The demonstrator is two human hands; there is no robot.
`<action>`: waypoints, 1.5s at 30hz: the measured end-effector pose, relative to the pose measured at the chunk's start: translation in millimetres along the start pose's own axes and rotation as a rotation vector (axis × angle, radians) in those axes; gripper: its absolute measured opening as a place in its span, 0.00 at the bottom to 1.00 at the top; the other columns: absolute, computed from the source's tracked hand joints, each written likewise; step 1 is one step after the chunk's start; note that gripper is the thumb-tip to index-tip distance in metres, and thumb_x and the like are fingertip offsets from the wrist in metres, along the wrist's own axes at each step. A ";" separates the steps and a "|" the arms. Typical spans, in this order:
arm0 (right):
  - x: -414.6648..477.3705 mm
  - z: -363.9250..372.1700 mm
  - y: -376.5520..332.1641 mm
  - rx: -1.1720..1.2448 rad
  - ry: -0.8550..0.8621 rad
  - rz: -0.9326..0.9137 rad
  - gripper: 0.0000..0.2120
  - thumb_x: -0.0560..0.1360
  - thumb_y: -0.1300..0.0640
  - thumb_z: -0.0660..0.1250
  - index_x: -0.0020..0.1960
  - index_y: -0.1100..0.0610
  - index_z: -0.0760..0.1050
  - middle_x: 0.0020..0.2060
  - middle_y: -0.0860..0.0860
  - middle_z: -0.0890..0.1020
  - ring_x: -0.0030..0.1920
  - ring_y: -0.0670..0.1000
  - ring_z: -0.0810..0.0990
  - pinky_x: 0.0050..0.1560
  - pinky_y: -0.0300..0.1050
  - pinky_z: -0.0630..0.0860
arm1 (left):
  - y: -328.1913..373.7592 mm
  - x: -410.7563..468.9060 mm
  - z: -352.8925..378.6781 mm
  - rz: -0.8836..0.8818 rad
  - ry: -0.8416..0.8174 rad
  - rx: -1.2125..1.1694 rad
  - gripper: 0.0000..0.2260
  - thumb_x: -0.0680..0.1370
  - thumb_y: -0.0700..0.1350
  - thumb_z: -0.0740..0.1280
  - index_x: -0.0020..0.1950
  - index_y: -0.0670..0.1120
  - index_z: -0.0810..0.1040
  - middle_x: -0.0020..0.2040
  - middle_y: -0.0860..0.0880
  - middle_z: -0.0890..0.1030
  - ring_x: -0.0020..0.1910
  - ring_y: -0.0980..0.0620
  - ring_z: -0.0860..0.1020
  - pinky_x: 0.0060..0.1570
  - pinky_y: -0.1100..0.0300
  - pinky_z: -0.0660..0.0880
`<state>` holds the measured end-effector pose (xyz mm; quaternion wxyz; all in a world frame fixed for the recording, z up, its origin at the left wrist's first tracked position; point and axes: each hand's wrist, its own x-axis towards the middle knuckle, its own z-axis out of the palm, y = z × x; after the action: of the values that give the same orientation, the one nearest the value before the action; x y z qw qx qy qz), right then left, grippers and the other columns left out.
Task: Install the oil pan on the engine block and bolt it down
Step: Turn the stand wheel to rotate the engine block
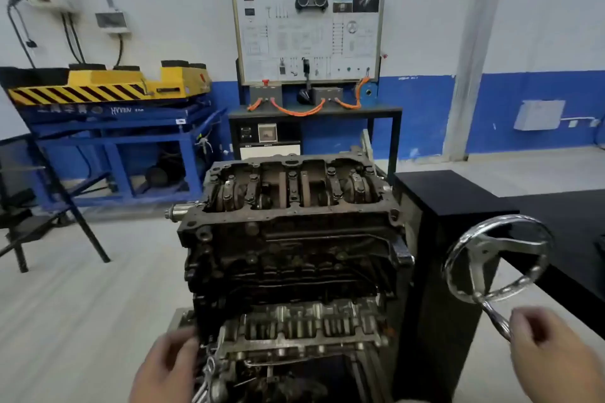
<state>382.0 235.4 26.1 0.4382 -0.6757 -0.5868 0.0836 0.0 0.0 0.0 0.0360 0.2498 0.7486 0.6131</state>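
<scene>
Open left hand (163,366) touches the engine block (294,239), right hand (553,350) grip at the handwheel (484,250) unclear; turn slowly, finish level.

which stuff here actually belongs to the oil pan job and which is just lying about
Job: engine block, crankcase side up; stand's handwheel; left hand at the block's lower end; right hand by the handwheel's handle. No oil pan or bolts in view.
Lying about: yellow lift platform; blue frame under it; wiring training board; orange cables.
</scene>
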 end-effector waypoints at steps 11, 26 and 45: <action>21.0 42.9 -30.8 -0.190 -0.565 0.033 0.16 0.78 0.52 0.59 0.53 0.65 0.76 0.51 0.63 0.80 0.53 0.62 0.78 0.50 0.49 0.72 | 168.6 61.2 112.5 0.867 -0.211 0.801 0.24 0.77 0.57 0.60 0.69 0.46 0.69 0.67 0.47 0.71 0.67 0.48 0.66 0.69 0.54 0.60; 118.7 -44.7 -44.6 -0.067 -0.333 -0.002 0.24 0.75 0.45 0.62 0.28 0.60 0.78 0.24 0.55 0.78 0.29 0.57 0.76 0.30 0.44 0.69 | 142.9 74.9 138.1 0.737 -0.209 0.949 0.28 0.75 0.66 0.41 0.47 0.48 0.72 0.42 0.52 0.74 0.47 0.48 0.74 0.55 0.53 0.67; 90.7 -19.7 -78.3 -0.338 -0.513 -0.253 0.08 0.73 0.56 0.65 0.43 0.62 0.74 0.38 0.57 0.81 0.39 0.57 0.79 0.34 0.43 0.69 | 130.5 56.2 136.2 0.771 -0.160 0.912 0.30 0.76 0.64 0.43 0.45 0.45 0.75 0.41 0.48 0.77 0.45 0.45 0.75 0.54 0.50 0.69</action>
<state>364.9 298.6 128.4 0.1646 -0.6175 -0.7630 0.0971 43.0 162.1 102.9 -0.2437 0.5389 0.7864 0.1781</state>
